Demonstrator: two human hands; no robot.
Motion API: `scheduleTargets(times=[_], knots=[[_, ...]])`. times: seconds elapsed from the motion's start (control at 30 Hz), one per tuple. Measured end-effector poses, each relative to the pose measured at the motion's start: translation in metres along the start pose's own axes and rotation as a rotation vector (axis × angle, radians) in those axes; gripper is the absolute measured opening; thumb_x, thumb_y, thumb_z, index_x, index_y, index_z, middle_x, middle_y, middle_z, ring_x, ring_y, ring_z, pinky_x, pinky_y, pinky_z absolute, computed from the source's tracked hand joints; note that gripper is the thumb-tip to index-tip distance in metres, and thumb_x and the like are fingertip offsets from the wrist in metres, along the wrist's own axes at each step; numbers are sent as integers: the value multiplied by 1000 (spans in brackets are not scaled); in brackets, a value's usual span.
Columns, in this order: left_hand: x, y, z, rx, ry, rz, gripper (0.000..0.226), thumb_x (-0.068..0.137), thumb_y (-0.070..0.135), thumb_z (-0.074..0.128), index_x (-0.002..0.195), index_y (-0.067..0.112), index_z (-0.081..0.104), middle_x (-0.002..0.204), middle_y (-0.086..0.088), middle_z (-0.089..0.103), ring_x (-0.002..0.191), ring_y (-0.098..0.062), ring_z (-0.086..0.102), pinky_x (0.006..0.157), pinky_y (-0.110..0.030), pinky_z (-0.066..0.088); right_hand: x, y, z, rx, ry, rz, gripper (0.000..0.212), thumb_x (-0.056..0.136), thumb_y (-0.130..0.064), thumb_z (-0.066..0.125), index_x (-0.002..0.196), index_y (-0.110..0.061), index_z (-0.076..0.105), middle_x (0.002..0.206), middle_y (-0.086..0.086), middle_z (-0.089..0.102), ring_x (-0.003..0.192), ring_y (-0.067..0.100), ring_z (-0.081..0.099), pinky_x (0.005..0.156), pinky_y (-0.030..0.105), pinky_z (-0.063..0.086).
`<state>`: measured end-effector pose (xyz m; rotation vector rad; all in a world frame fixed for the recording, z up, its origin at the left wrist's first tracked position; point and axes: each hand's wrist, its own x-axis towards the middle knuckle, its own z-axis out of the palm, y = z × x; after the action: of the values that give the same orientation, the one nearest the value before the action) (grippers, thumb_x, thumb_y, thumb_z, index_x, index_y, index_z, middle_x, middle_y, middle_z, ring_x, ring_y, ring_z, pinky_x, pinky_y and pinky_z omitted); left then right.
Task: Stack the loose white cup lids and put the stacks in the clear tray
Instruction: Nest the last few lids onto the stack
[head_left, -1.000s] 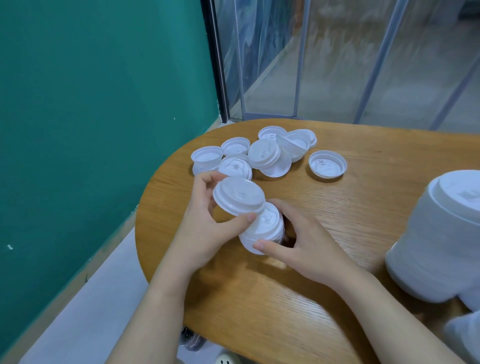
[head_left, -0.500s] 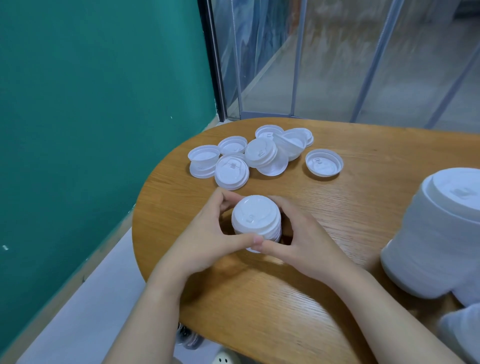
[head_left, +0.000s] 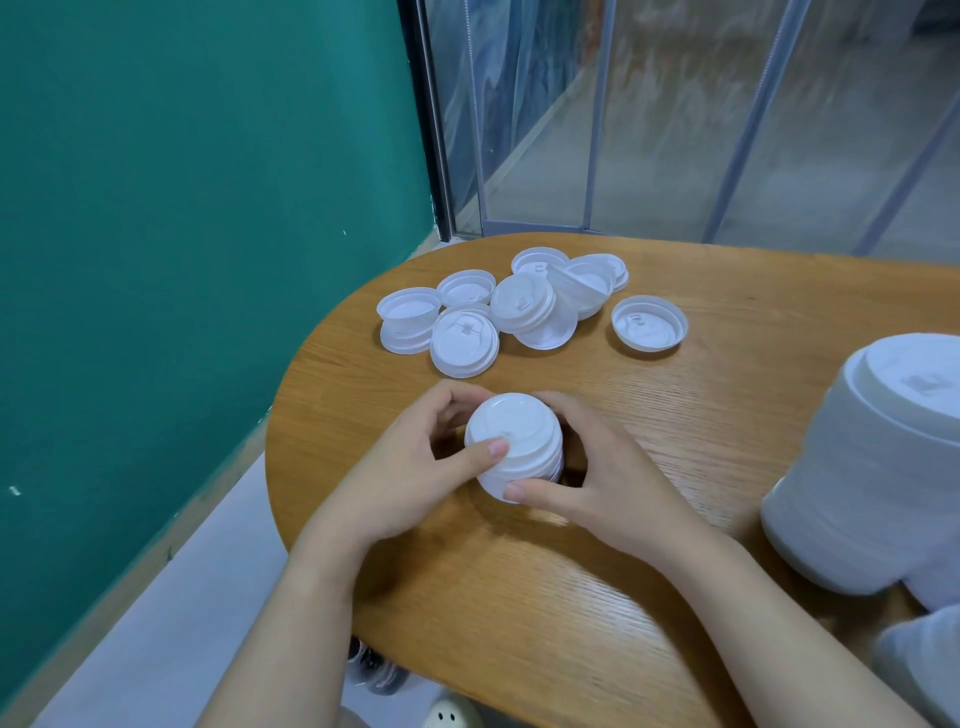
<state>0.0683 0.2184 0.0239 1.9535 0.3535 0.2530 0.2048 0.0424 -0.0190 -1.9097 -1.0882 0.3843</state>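
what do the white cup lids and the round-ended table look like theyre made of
White cup lids, loose and stacked between the left hand and right hand: probably thin moulded plastic, semi-matt; the upturned lid looks faintly translucent, with moulded rims. Brown round-ended table: wood or wood veneer, showing grain lines and a soft sheen.

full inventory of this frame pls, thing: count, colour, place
small lid stack: one, white, near the table's front, held between both hands
loose lids: about nine, white, clustered at the far left of the table
big lid stacks: count unclear, white, right edge
table: one, wood
wall: teal, left
glass panels: behind the table
left hand: grips the small stack
right hand: grips the small stack
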Motion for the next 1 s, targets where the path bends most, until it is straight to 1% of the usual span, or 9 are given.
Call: scheduleTargets(times=[0.1, 0.17, 0.4, 0.53, 0.63, 0.73, 0.8, 0.93, 1.0], knots=[[0, 0, 0, 30, -16, 22, 44, 95, 19, 74, 137, 25, 61, 131, 16, 69, 127, -2, 60, 109, -27, 48, -1, 2, 0, -33, -6, 24, 105, 59, -93, 70, 148, -47, 40, 138, -24, 57, 132, 5, 51, 110, 43, 44], [0, 0, 0, 45, -24, 28, 45, 95, 19, 74, 137, 28, 61, 131, 18, 68, 128, -2, 60, 109, -27, 47, -3, 1, 0, -29, -5, 24, 104, 60, -95, 65, 150, -51, 35, 139, -25, 55, 134, 5, 49, 112, 43, 43], [3, -2, -2, 24, -36, 37, 39, 95, 21, 76, 132, 25, 65, 125, 15, 72, 122, -2, 63, 103, -21, 49, -2, -9, -2, -18, 22, -86, 61, 78, -69, 73, 131, -67, 44, 126, -35, 60, 121, 1, 58, 102, 35, 48], [25, -13, -4, 4, 335, 23, 22, 99, 27, 71, 121, 28, 70, 117, 11, 71, 109, -3, 65, 98, -28, 52, -3, -10, -4, -16, 18, -59, 58, 79, -61, 78, 124, -70, 44, 124, -41, 56, 121, -3, 55, 100, 30, 47], [49, -27, -8, 189, 514, -20, 40, 94, 32, 75, 131, 31, 59, 130, 15, 58, 123, -7, 54, 110, -36, 45, -4, -5, -2, -30, 12, -37, 67, 75, -73, 71, 135, -61, 45, 131, -41, 53, 128, -3, 51, 109, 35, 44], [72, -33, -8, 325, 475, -69, 77, 86, 43, 82, 151, 24, 45, 145, 10, 48, 138, -13, 40, 117, -35, 35, -4, -2, -1, -49, 8, -4, 84, 72, -79, 68, 147, -53, 42, 138, -39, 50, 134, -2, 46, 113, 37, 41], [85, -32, -6, 380, 485, -75, 89, 79, 50, 85, 153, 22, 42, 149, 8, 47, 142, -16, 36, 119, -37, 32, -3, -2, -2, -47, 4, -9, 87, 72, -79, 69, 149, -51, 41, 138, -38, 50, 134, -4, 46, 113, 32, 40], [104, -35, 1, 530, 502, -104, 89, 75, 58, 84, 147, 21, 48, 146, 3, 51, 140, -21, 39, 116, -38, 28, -2, -1, -3, -47, 1, -9, 91, 70, -78, 68, 151, -47, 42, 136, -45, 47, 132, -15, 41, 105, 11, 32], [107, -37, 3, 569, 483, -114, 86, 76, 58, 83, 146, 22, 49, 146, 4, 51, 139, -22, 40, 115, -37, 25, -3, -1, -4, -49, -5, 2, 92, 69, -80, 67, 151, -50, 39, 137, -47, 44, 133, -17, 38, 104, 9, 30]])
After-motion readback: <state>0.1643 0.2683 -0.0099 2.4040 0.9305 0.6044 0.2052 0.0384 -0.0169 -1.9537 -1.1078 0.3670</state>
